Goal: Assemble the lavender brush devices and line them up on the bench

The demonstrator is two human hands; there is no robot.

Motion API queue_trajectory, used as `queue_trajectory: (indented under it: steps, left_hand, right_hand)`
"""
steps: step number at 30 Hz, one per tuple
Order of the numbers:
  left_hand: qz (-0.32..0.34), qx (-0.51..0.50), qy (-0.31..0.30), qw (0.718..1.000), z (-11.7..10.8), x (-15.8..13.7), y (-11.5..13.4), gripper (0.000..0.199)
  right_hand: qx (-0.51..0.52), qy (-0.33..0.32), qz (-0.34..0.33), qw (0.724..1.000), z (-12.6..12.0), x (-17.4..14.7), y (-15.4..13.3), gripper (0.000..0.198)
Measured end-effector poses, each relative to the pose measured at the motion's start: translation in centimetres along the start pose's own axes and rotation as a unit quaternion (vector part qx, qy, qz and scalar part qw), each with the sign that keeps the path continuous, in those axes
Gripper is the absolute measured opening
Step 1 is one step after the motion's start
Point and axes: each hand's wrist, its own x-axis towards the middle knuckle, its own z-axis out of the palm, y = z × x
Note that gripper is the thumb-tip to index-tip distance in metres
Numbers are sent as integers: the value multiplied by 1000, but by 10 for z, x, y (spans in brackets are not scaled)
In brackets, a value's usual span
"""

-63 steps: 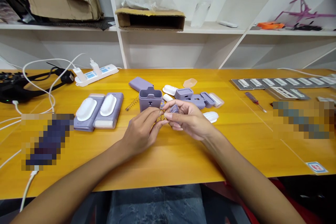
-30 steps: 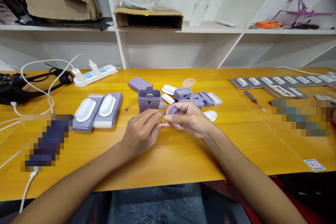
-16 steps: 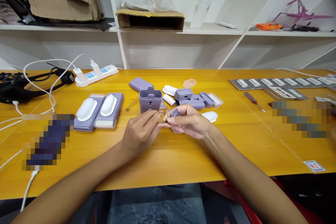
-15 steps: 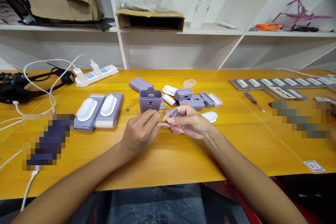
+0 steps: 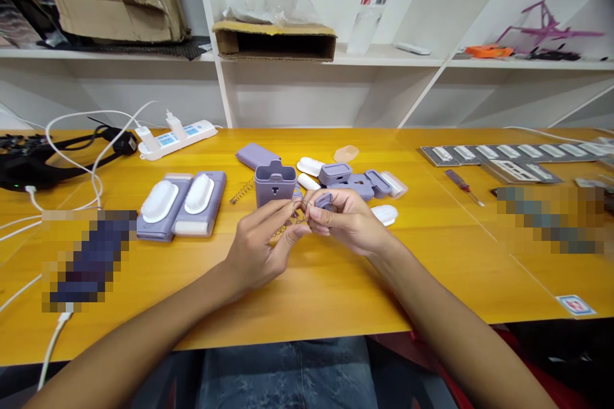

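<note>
My left hand (image 5: 259, 243) pinches a thin metal coil spring (image 5: 300, 209), whose coils show loosely between thumb and fingers. Closed on a small purple plastic piece (image 5: 324, 200), my right hand (image 5: 352, 222) meets the left one, and the spring's end touches its fingertips. Whether the spring is joined to the piece is hidden. Just behind the hands stands an open purple housing (image 5: 275, 180) with a T-shaped slot. A second coil spring (image 5: 242, 191) lies to its left. Purple frame parts (image 5: 361, 185) and a white bristled pad (image 5: 385, 214) lie beyond my right hand.
Two purple units with white pads (image 5: 198, 195) lie on the left, near a power strip (image 5: 178, 139) and white cables. A screwdriver (image 5: 464, 188) and a long grey strip of white pieces (image 5: 511, 152) are on the right. Shelves (image 5: 302, 92) rise behind the table.
My left fingers have spread a little, and more of the spring's coils now show below them. The purple piece in my right hand has turned and shifted slightly right.
</note>
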Motion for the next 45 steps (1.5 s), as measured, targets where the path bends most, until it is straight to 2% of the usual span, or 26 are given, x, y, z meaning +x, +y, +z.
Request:
queue_trajectory:
  steps: [2, 4, 9, 13, 19, 25, 28, 31, 35, 40, 45]
  left_hand:
    - [-56, -28, 8, 998, -2, 1, 1, 26]
    - [-84, -36, 21, 996, -4, 3, 1, 25]
    - [-27, -39, 32, 998, -8, 8, 3, 14]
    - [3, -56, 26, 998, -8, 10, 9, 16]
    - [6, -42, -2, 999, -8, 12, 8, 20]
    - [-22, -36, -22, 999, -6, 13, 8, 8]
    - [-65, -58, 11, 996, -6, 11, 7, 9]
    - [-103, -105, 76, 986, -7, 9, 4, 10]
    - [-90, -158, 148, 972, -4, 10, 3, 13]
    - [-94, -185, 156, 966, -3, 13, 7, 17]
    - [-72, -163, 174, 969, -9, 16, 5, 20]
  right_hand:
    - [-1, -9, -20, 1000, -2, -1, -3, 27]
    - [-9, -29, -31, 999, -5, -1, -6, 25]
    - [-21, -90, -9, 996, -10, -5, -11, 14]
    - [-40, -114, 16, 993, -7, -8, -9, 14]
    - [-113, -94, 45, 988, 1, -9, -1, 30]
    - [-150, -89, 39, 984, 10, -6, 3, 31]
    - [-131, -79, 62, 986, 8, -5, 4, 29]
    - [-101, -83, 77, 988, 4, -5, 6, 26]
    - [-47, -85, 51, 994, -2, -3, 5, 22]
    - [-23, -79, 9, 997, -2, -1, 1, 27]
    - [8, -64, 29, 997, -3, -2, 1, 28]
